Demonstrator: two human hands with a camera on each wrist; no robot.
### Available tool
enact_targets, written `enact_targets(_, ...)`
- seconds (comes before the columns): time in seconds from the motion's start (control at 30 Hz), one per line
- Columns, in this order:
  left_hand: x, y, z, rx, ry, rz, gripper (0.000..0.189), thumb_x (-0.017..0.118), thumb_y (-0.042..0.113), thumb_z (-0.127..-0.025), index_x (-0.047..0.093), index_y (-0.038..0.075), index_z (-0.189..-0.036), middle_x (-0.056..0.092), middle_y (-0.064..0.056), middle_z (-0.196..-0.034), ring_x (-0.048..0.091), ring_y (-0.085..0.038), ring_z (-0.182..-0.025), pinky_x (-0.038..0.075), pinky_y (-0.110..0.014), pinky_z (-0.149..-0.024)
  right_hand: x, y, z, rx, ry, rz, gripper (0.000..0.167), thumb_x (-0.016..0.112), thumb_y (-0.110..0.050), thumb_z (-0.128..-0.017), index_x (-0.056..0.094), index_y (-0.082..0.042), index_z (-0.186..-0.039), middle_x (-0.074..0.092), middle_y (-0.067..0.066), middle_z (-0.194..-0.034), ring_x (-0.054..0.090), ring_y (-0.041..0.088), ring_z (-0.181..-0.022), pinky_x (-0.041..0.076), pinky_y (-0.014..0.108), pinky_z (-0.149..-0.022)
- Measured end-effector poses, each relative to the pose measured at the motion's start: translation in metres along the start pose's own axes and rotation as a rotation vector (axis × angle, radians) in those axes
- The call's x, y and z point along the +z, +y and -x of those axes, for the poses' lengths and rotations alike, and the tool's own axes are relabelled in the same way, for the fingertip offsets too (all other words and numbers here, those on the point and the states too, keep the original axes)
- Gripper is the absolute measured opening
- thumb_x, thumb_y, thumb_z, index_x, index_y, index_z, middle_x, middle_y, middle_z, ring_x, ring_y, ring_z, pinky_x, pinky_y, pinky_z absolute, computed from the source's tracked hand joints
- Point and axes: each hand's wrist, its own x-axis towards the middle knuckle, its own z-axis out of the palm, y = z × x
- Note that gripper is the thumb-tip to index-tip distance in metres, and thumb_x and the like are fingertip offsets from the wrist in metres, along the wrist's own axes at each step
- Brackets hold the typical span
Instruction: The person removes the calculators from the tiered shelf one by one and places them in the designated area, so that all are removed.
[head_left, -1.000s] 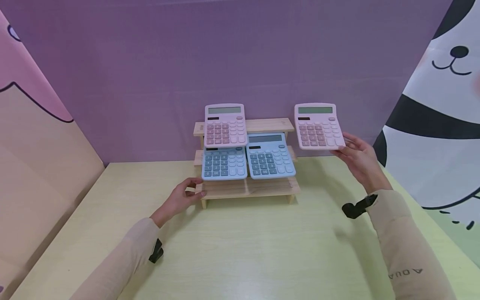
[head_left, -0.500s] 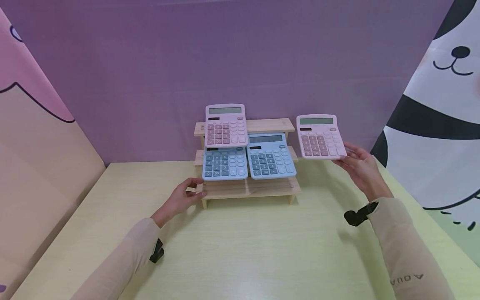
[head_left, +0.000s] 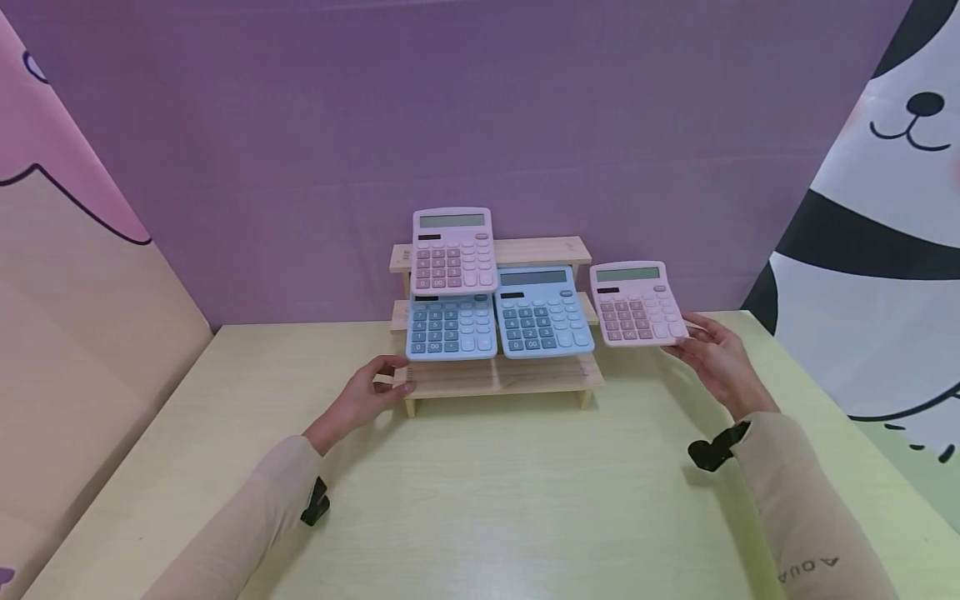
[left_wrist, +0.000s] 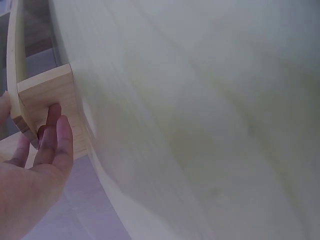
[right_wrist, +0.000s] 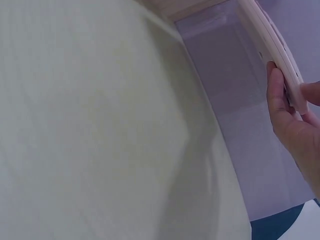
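My right hand pinches a pink calculator by its lower right corner, holding it in the air just right of a tiered wooden stand. In the right wrist view that calculator shows edge-on between thumb and fingers. With thumb above and fingers beneath, my left hand grips the left end of the stand's lowest shelf, and the left wrist view shows the shelf board in its grasp. Another pink calculator leans on the top tier at left. Below are two blue calculators, side by side on the middle tier.
The stand rests on a pale wooden table near its back edge. Behind it rises a purple cloth backdrop. A panda-patterned panel borders the right side, and a pink and beige panel the left.
My right hand has lowered the pink calculator from beside the top shelf to about the level of the blue calculators. My left hand keeps its grip on the stand.
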Motion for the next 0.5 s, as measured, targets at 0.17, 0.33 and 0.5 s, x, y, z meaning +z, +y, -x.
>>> enact_targets(0.17,0.0002,0.0007,0.0001,-0.002,-0.004,0.002,0.052,0.062,0.022,-0.087,0.041,0.006,-0.132,0.041,-0.015,-0.13,0.047,-0.031,-0.112,0.047,-0.037,-0.093,-0.0016,0.0052,0.0012,0.014,-0.001,0.029,0.062,0.041,0.008,-0.091,0.009,0.003,-0.144,0.053,-0.001,-0.107,0.062,0.008,-0.088,0.054,0.023,-0.077)
enact_targets(0.33,-0.0004,-0.0004,-0.0006,-0.006,-0.005,-0.001,0.053,0.063,0.023,-0.087,0.041,0.006,-0.132,0.041,-0.015,-0.13,0.049,-0.031,-0.111,0.047,-0.037,-0.093,-0.0038,0.0075,0.001,0.05,-0.003,0.07,0.062,0.04,0.009,-0.092,0.007,0.003,-0.144,0.051,-0.001,-0.107,0.062,0.007,-0.088,0.053,0.023,-0.08)
enact_targets(0.5,-0.0008,-0.0012,-0.0011,0.005,-0.007,-0.002,0.053,0.063,0.024,-0.087,0.041,0.005,-0.132,0.041,-0.015,-0.131,0.047,-0.031,-0.113,0.046,-0.039,-0.094,-0.0065,0.01,-0.0001,0.103,0.013,0.125,0.062,0.04,0.006,-0.092,0.008,0.0,-0.145,0.048,-0.001,-0.108,0.061,0.006,-0.088,0.052,0.024,-0.083)
